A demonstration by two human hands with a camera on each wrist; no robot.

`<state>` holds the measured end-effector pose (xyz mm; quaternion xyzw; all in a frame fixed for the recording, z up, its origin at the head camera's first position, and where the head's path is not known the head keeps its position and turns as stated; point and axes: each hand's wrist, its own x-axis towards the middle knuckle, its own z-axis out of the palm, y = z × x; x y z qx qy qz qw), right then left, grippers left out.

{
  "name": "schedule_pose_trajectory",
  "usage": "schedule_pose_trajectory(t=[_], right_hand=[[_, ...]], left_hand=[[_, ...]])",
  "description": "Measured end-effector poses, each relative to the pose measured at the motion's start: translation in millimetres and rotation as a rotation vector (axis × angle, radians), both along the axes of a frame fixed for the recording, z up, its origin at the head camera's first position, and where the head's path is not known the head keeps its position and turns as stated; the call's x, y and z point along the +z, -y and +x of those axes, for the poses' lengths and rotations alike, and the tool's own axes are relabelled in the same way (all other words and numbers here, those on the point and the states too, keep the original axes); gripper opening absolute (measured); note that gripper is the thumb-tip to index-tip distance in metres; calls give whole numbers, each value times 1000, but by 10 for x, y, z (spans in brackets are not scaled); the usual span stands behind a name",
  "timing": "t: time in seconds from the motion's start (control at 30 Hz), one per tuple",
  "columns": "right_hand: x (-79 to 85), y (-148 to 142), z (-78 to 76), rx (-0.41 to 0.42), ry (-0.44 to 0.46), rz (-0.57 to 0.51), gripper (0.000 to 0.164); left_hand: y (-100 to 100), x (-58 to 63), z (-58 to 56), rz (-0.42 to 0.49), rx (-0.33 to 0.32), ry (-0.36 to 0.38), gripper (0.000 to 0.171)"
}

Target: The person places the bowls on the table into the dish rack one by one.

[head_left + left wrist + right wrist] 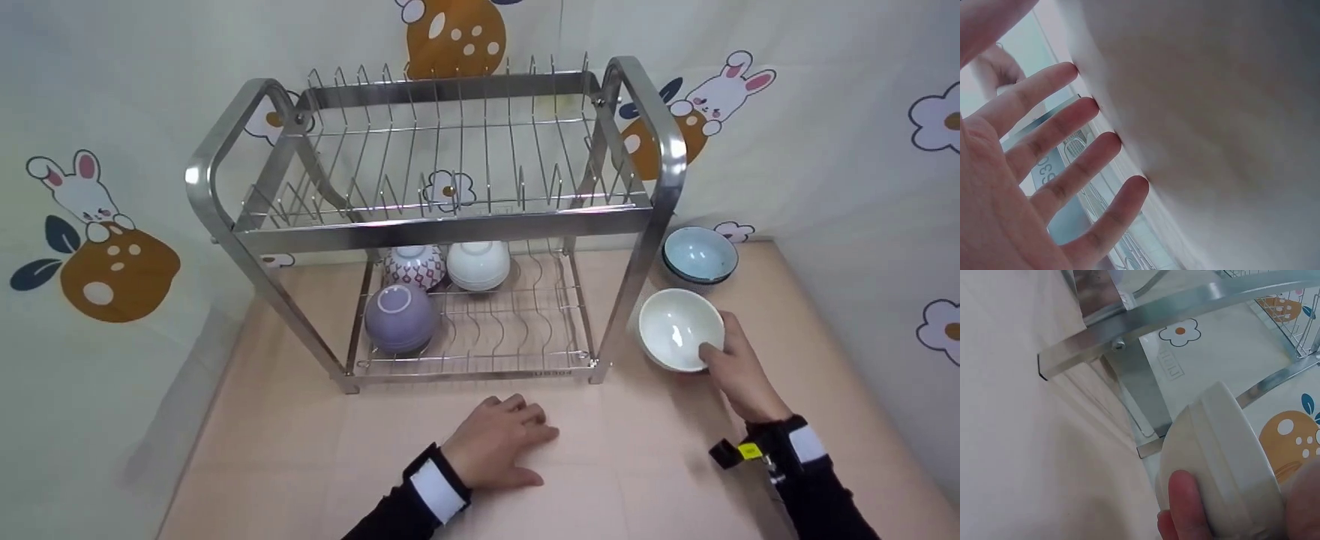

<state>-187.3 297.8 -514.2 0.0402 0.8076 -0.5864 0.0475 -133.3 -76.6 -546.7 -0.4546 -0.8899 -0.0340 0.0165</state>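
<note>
My right hand [739, 367] grips a white bowl [671, 322] by its near right rim, thumb inside and fingers beneath. The bowl tilts toward the head camera, to the right of the steel dish rack [442, 225]. In the right wrist view, fingertips [1185, 503] press on the outside of the same bowl [1213, 461]. My left hand [499, 442] rests on the table before the rack with fingers spread, holding nothing. Its fingertips [1131, 194] touch the tabletop in the left wrist view. Behind the white bowl stands a stack of bowls, a light blue one [701, 255] on top.
On the rack's lower tier, a purple bowl [401, 319], a red-patterned bowl [415, 266] and another white bowl [478, 264] sit upside down. The upper tier [450, 150] has upright wire dividers. A printed cloth [847, 150] hangs behind and beside the table [277, 450].
</note>
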Motion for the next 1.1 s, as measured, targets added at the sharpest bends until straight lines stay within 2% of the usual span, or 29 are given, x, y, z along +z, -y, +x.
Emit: schedule_pose_trajectory(t=[0.2, 0.33, 0.5, 0.7, 1.0, 1.1], right_hand=[[-57, 26, 258, 80, 34, 59, 61], [-109, 80, 355, 150, 27, 85, 60], [-145, 118, 415, 244, 9, 122, 58], [-98, 254, 476, 342, -9, 179, 57], [-3, 551, 500, 598, -43, 117, 70], [19, 619, 473, 650, -64, 117, 71]], left_hand=[[2, 5, 0, 4, 4, 13, 64], [17, 8, -3, -3, 5, 14, 64], [28, 10, -8, -1, -10, -4, 62], [33, 7, -12, -5, -14, -13, 63], [4, 7, -11, 15, 7, 19, 60], [2, 9, -11, 4, 12, 16, 61]])
